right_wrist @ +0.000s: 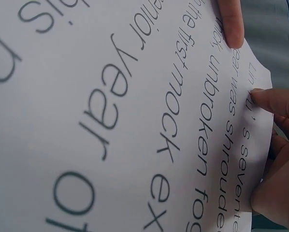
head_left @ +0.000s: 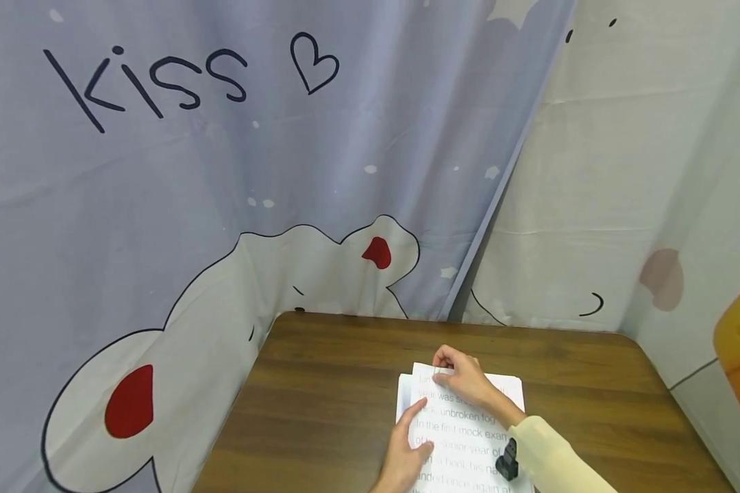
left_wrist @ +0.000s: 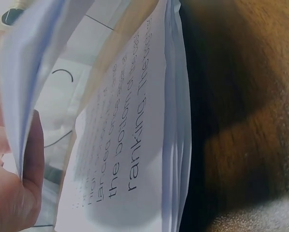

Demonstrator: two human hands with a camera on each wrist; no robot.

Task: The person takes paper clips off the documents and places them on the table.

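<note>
A printed sheet of paper (head_left: 456, 428) is raised above a stack of printed paper (left_wrist: 130, 145), which lies on the table. Its top edge is pinched between the thumb and curled fingers of my right hand (head_left: 465, 380); the right wrist view shows the thumb on the printed face and fingers behind. My left hand (head_left: 403, 448) grips the sheet's left side, and in the left wrist view the lifted paper (left_wrist: 31, 63) passes between thumb and fingers. In the head view the raised sheet hides most of the stack, whose white corner (head_left: 404, 394) shows at the upper left.
The brown wooden table (head_left: 321, 390) extends on both sides of the paper. Behind it hangs a blue-grey printed curtain (head_left: 345, 137), with a pale curtain (head_left: 592, 171) at the right. A small black device (head_left: 507, 460) sits at my right wrist, by the cream sleeve (head_left: 549, 452).
</note>
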